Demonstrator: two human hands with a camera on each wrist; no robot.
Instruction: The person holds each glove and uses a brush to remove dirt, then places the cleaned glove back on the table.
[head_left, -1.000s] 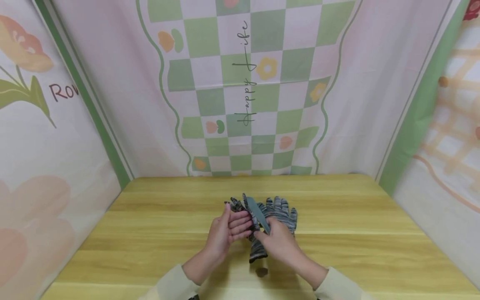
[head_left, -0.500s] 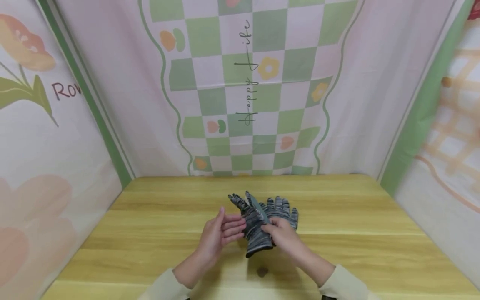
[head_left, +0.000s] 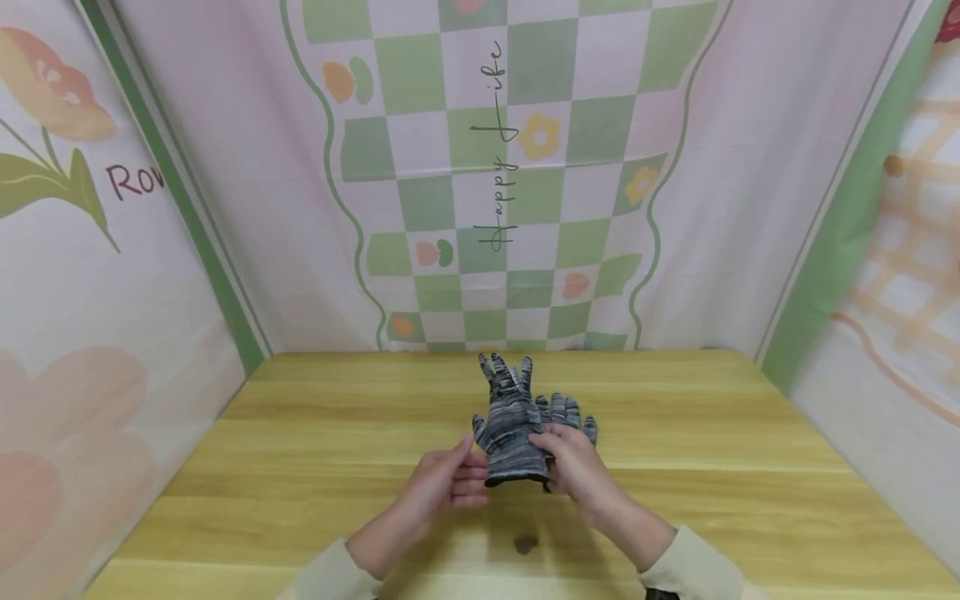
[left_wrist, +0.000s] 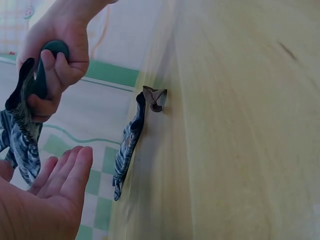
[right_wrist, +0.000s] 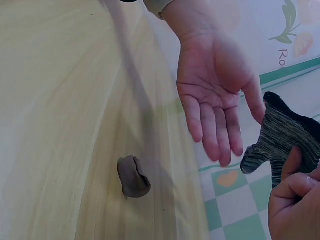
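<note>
A grey-and-black knit glove (head_left: 513, 425) is held up over the table, its fingers pointing away and its dark cuff toward me. My right hand (head_left: 581, 471) pinches its right edge near the cuff. The left wrist view shows those same fingers curled round a dark green rounded handle (left_wrist: 56, 47) beside the glove; the rest of that thing is hidden. My left hand (head_left: 442, 483) is by the glove's left cuff edge, thumb close to it, its fingers straight with the palm showing in the right wrist view. Behind lies a second matching glove (head_left: 567, 412).
A small crumpled brown piece (head_left: 526, 544) lies on the wooden table (head_left: 315, 450) in front of the gloves. A checkered curtain (head_left: 532, 183) hangs along the table's back edge, with printed curtains at both sides.
The held glove has turned from leaning left to pointing straight away, its back now facing me. The flat grey-green strip seen earlier is hidden. My left hand's fingers have shifted to the cuff.
</note>
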